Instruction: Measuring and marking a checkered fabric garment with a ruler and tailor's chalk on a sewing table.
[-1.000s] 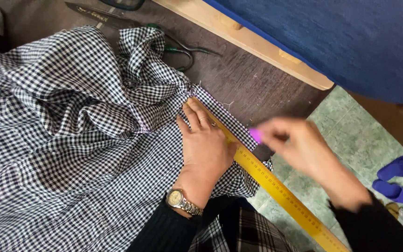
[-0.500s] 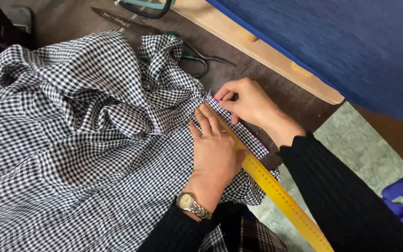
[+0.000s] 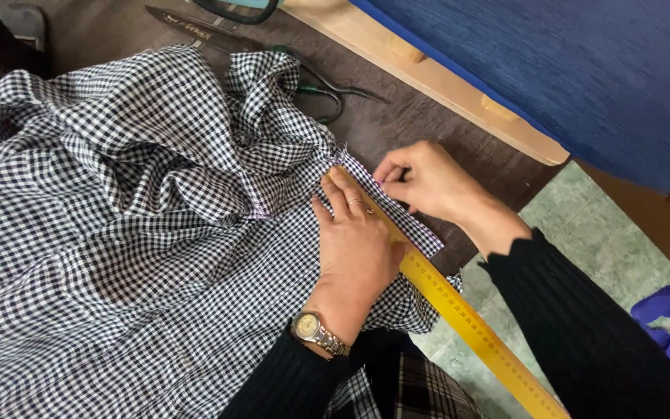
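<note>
- Left hand [image 3: 357, 247] lies flat, fingers released, pressing a yellow ruler [image 3: 459, 310] onto black-and-white checked fabric [image 3: 141, 233] on the dark worktop [image 3: 397, 124].
- Right hand [image 3: 428, 180] touches the fabric edge beside the ruler's far end, fingers pinched around a small pink object, barely visible.
- Scissors [image 3: 327, 89] lie beyond the fabric.

Your left hand [image 3: 358, 248] lies flat on the yellow ruler [image 3: 459, 310], pinning it to the edge of the black-and-white checked fabric [image 3: 141, 233]. Your right hand [image 3: 424, 180] sits just beyond the ruler's far side, fingertips pinched at the fabric edge; what they hold is too small to tell. Scissors [image 3: 323, 85] lie on the dark table [image 3: 397, 124] past the ruler's top end, touching the bunched fabric.
</note>
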